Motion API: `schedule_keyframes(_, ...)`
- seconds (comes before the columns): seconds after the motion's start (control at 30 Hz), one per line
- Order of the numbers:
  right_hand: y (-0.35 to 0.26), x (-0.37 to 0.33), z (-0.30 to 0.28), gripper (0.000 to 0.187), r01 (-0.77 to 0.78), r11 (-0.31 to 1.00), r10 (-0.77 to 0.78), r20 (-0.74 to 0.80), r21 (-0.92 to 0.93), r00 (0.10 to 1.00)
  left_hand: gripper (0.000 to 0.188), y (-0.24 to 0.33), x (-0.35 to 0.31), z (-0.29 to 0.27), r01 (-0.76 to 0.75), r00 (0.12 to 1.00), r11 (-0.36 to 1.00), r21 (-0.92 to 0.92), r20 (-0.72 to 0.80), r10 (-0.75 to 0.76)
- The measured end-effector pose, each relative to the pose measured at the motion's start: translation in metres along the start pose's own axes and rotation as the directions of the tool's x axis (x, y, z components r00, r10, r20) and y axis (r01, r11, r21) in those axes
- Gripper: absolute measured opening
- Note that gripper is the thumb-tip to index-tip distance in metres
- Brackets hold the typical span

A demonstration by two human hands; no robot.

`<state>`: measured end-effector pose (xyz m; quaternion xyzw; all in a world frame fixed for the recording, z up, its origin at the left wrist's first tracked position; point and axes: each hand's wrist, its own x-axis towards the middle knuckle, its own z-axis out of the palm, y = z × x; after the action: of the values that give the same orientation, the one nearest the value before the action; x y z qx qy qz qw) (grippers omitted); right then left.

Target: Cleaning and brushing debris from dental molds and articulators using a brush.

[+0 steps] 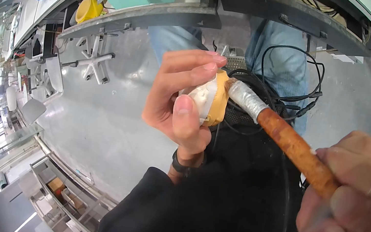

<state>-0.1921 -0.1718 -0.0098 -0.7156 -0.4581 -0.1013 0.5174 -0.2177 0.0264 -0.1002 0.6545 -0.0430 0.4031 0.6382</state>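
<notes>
Brown-handled tool (296, 148) at yellow-and-white piece (219, 101)
Left hand (165, 93): fingers gripping the piece from its left side. Right hand (355, 195), right of the piece: fingers wrapped around the tool. Silver-wrapped end (246, 100) positioned at the piece's right edge; contact cannot be determined.
</notes>
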Motion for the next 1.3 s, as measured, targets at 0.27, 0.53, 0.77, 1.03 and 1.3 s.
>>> schedule_keyframes(0.27,-0.004,-0.005,0.011,0.034,0.005,0.999,0.000,-0.086,0.052,0.996,0.032,-0.002,0.000,-0.003,0.023,1.000,1.000,0.009,-0.010,-0.022)
schedule_keyframes(0.53,-0.009,-0.009,-0.012,0.035,-0.048,0.988,0.033,0.099,0.149,0.995,0.034,0.001,0.002,0.002,0.072,0.997,0.993,-0.098,0.005,-0.071)
schedule_keyframes(0.77,0.000,-0.025,0.015,0.031,-0.084,0.996,0.081,-0.159,-0.012,0.984,0.044,-0.005,-0.010,0.000,0.201,0.977,0.973,-0.113,-0.047,-0.208)
schedule_keyframes(1.03,-0.009,-0.020,0.030,0.031,-0.078,0.997,0.072,-0.229,-0.016,0.971,0.041,0.007,-0.005,0.004,0.489,0.868,0.863,-0.129,-0.030,-0.496)
schedule_keyframes(1.3,0.006,-0.028,0.011,0.037,-0.044,0.987,0.083,-0.262,0.152,0.961,0.041,0.012,-0.001,0.004,0.636,0.742,0.613,-0.468,0.152,-0.653)
